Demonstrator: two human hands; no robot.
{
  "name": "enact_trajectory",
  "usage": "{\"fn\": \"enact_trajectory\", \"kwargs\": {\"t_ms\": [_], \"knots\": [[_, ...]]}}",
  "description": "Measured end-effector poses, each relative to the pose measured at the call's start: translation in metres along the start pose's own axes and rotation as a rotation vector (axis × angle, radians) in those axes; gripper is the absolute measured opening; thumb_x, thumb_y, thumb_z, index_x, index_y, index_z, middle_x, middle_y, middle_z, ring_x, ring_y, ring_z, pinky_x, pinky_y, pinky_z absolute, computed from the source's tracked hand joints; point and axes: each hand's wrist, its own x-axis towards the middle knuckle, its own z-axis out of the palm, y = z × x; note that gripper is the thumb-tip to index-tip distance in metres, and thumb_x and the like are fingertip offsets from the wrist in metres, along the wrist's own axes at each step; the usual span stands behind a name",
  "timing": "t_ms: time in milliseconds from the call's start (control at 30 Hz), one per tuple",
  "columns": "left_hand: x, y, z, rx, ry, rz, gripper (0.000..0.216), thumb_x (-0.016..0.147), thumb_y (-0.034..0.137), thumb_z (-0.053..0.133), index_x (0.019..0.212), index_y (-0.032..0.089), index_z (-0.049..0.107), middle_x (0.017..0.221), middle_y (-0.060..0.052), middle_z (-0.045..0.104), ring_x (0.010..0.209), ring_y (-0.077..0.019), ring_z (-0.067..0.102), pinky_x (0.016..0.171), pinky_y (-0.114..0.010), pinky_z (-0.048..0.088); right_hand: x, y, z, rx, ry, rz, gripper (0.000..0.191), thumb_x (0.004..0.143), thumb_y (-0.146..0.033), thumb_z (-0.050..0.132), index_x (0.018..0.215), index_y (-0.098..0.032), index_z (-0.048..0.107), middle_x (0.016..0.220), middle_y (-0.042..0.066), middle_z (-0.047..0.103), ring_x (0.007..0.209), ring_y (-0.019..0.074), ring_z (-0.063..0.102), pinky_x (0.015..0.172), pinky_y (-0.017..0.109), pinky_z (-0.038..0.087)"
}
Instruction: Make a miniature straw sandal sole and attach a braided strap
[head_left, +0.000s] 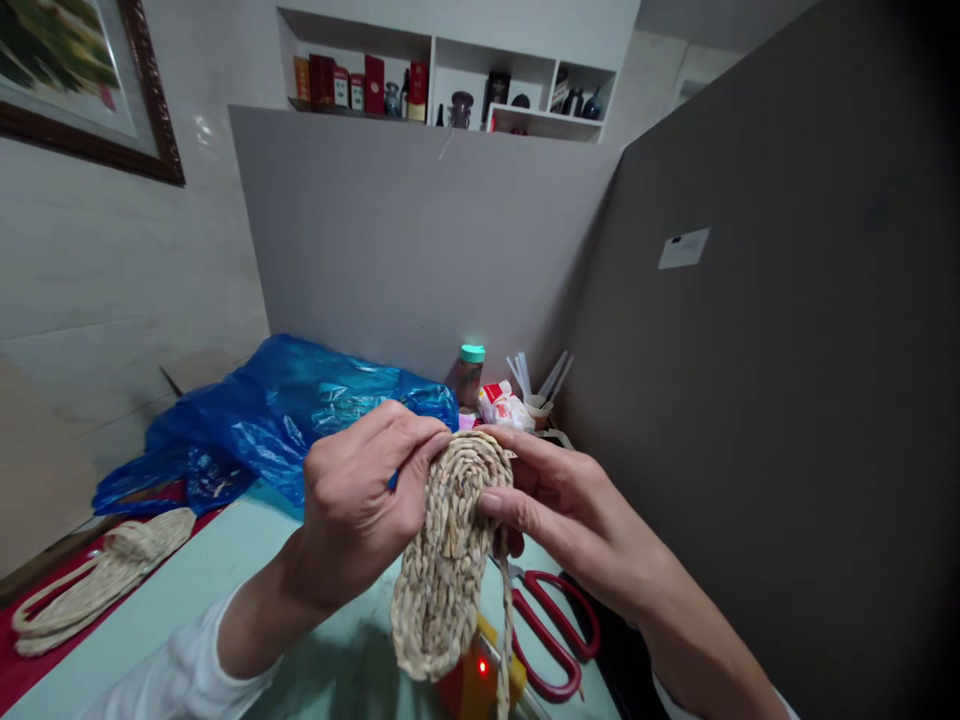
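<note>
I hold up an oval mat of braided straw (448, 560) in front of me, edge-on and upright. My left hand (360, 495) grips its upper left rim, fingers curled and pinching the braid. My right hand (559, 510) clasps the upper right rim, thumb pressed on the face and fingers behind. A loose strand of braid (507, 640) hangs down from the mat's right side. Below the mat sits a yellow-and-red device with a lit red light (480, 672).
Red-handled scissors (551, 625) lie on the pale green table (225, 570) at the right. A coil of braided straw (97, 580) rests at the left. A blue plastic bag (285, 410), a green-capped jar (469, 375) and a cup of sticks (538, 395) stand behind. Grey panels wall the back and right.
</note>
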Motion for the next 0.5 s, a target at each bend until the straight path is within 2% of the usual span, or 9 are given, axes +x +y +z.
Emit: {"fn": "enact_trajectory", "kwargs": {"t_ms": [133, 233, 300, 400, 500], "knots": [[0.006, 0.001, -0.003, -0.157, -0.039, -0.191, 0.018, 0.091, 0.014, 0.059, 0.075, 0.020, 0.063, 0.070, 0.002, 0.062, 0.064, -0.0100, 0.056, 0.062, -0.024, 0.044, -0.001, -0.004, 0.001, 0.040, -0.015, 0.032, 0.034, 0.092, -0.029, 0.065, 0.125, -0.026, 0.063, 0.085, 0.001, 0.064, 0.069, 0.0122, 0.059, 0.060, 0.023, 0.052], [0.011, -0.003, -0.004, -0.446, -0.076, -0.434, 0.020, 0.095, 0.024, 0.055, 0.076, 0.021, 0.058, 0.064, 0.004, 0.055, 0.053, -0.0091, 0.049, 0.049, -0.023, 0.040, -0.001, -0.007, 0.002, 0.046, -0.023, 0.035, 0.030, 0.091, -0.030, 0.066, 0.121, -0.024, 0.067, 0.080, 0.000, 0.063, 0.066, 0.0118, 0.059, 0.060, 0.023, 0.052], [0.012, -0.006, -0.005, -0.629, -0.036, -0.538, 0.022, 0.097, 0.030, 0.051, 0.077, 0.022, 0.054, 0.060, 0.005, 0.046, 0.046, -0.0082, 0.040, 0.041, -0.024, 0.031, 0.000, -0.008, 0.001, 0.061, -0.025, 0.038, 0.028, 0.092, -0.030, 0.065, 0.119, -0.023, 0.067, 0.079, 0.000, 0.063, 0.065, 0.0109, 0.059, 0.059, 0.022, 0.050], [0.012, -0.009, -0.008, -0.728, 0.029, -0.539, 0.031, 0.098, 0.032, 0.050, 0.069, 0.022, 0.046, 0.057, 0.006, 0.032, 0.043, -0.0075, 0.030, 0.041, -0.026, 0.023, 0.000, -0.006, -0.001, 0.088, -0.025, 0.036, 0.028, 0.093, -0.030, 0.065, 0.120, -0.022, 0.067, 0.079, 0.000, 0.062, 0.065, 0.0096, 0.057, 0.059, 0.020, 0.049], [0.010, -0.009, -0.015, -0.658, -0.025, -0.499, 0.042, 0.097, 0.034, 0.053, 0.060, 0.020, 0.037, 0.054, 0.006, 0.028, 0.045, -0.0082, 0.027, 0.044, -0.027, 0.022, 0.001, -0.003, -0.002, 0.098, -0.026, 0.026, 0.030, 0.092, -0.031, 0.065, 0.121, -0.021, 0.066, 0.081, 0.000, 0.062, 0.064, 0.0091, 0.056, 0.058, 0.020, 0.048]]}}
